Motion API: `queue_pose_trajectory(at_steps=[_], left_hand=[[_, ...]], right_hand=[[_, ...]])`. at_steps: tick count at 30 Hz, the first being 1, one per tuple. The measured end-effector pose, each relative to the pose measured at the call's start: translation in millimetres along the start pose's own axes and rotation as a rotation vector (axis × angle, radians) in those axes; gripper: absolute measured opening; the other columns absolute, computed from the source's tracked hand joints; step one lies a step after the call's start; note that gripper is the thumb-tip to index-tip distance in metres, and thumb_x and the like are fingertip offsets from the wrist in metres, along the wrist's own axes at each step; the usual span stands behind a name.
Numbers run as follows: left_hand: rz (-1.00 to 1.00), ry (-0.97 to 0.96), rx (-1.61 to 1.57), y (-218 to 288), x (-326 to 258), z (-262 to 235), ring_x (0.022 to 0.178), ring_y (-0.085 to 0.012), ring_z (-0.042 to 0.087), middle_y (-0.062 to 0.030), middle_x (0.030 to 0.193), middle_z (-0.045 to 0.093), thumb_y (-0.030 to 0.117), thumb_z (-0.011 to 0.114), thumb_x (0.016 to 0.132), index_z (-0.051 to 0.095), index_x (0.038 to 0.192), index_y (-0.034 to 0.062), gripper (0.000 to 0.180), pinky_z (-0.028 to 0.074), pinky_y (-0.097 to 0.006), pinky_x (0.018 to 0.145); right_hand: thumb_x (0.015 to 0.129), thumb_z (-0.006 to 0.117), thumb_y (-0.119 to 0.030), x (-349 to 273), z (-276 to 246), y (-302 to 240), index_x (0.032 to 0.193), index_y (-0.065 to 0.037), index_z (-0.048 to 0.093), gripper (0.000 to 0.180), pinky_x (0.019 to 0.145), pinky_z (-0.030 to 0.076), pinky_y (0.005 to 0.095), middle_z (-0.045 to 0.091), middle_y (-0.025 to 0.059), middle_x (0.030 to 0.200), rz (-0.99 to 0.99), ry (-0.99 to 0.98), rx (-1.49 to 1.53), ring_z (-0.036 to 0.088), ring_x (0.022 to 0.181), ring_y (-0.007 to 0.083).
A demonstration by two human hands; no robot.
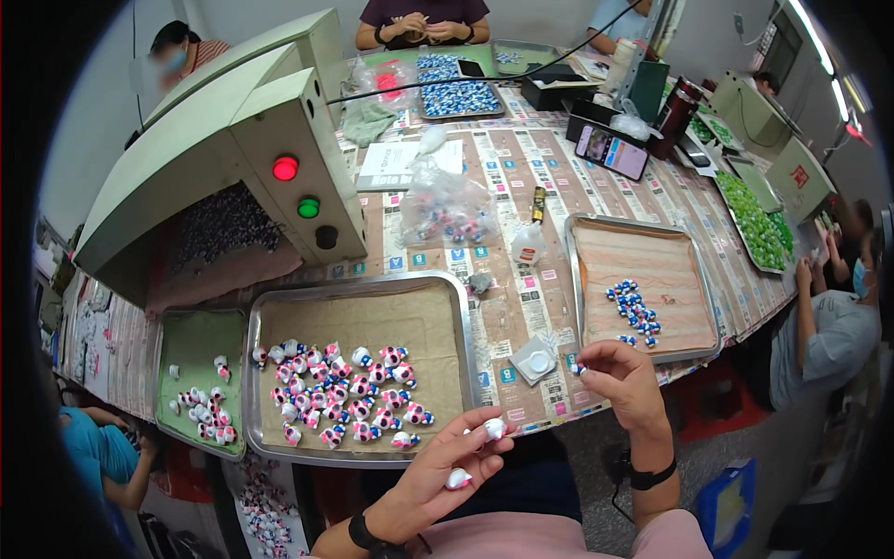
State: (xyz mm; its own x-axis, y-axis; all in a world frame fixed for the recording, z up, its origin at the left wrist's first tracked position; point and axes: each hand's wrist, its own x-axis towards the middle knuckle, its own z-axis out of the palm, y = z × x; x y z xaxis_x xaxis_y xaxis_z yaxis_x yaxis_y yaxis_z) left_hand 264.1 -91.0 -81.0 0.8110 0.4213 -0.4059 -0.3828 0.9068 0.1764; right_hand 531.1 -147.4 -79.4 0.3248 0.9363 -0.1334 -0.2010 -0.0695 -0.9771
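My left hand (438, 477) is closed around small white-and-pink figurine pieces; one white-and-pink piece (494, 429) sits at the fingertips and a white piece (458, 479) lies against the palm. Raised to the right of it, my right hand (633, 387) pinches a small blue-and-white figurine part (578, 369) between thumb and finger. A small round white dish (535, 361) on a square base lies just left of that pinch. Several blue-and-white parts (635, 310) are in a lined metal tray (643, 225) at right. White, pink and blue figurines (340, 396) fill much of a bigger tray (372, 287) at left.
A large cream machine (298, 121) with red and green buttons stands at the left. Beside the big tray is a green-lined tray (191, 345). A white squeeze bottle (528, 244), a bag of figurines (450, 210) and a propped phone (612, 152) stand farther back. Other people sit around the table.
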Motion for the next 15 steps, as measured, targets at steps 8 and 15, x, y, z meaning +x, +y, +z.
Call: queue_pose_trajectory(at_steps=[8,15], left_hand=[[0.029,0.029,-0.025,-1.3,0.9,-3.3,0.102,-0.0193,0.060,-0.0153,0.121,0.059,0.011,0.059,0.096,0.052,0.128,0.0012,0.034,0.053,-0.030,0.080],[0.020,0.009,-0.092,-0.5,-2.7,-5.5,0.100,-0.0202,0.062,-0.0150,0.121,0.059,0.011,0.058,0.096,0.052,0.128,0.0019,0.034,0.055,-0.030,0.084]], right_hand=[[0.085,0.067,0.003,-13.0,18.5,6.8,0.103,0.005,0.067,0.018,0.072,0.056,0.0256,0.065,0.0110,0.107,0.159,-0.179,0.111,0.066,0.088,0.0142],[0.084,0.069,0.004,-16.3,26.2,0.3,0.106,0.003,0.067,0.022,0.079,0.055,0.0259,0.067,0.0086,0.103,0.216,-0.149,0.165,0.065,0.091,0.0136]])
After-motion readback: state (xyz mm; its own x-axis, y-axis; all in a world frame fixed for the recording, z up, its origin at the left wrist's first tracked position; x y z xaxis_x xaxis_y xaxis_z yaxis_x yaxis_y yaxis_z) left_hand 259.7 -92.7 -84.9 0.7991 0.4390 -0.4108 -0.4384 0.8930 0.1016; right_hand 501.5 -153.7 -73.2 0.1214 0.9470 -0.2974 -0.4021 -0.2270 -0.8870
